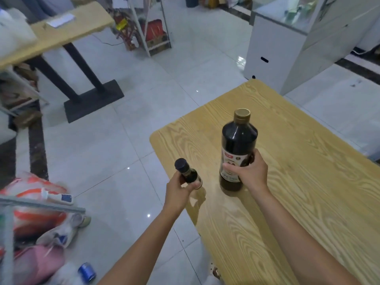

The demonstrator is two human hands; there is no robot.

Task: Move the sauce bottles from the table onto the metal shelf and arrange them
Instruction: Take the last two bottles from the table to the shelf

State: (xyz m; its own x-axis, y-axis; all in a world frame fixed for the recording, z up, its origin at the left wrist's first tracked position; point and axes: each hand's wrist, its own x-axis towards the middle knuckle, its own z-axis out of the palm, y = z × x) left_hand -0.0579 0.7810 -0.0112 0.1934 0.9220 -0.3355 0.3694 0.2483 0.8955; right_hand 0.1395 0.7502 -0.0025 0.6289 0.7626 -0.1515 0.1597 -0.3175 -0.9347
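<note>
Left grip (178,194) clasps small bottle (188,173) near bench (298,182) left edge; right grip (249,171) clasps big bottle (238,140). Risk: fingertip hold slips, small bottle hits floor (123,151).

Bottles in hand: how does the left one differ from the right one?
The small bottle in the left hand is much shorter than the large bottle in the right hand. The small bottle's cap is black, the large bottle's gold. The small bottle leans left; the large bottle is nearly upright. Both look dark.
</note>
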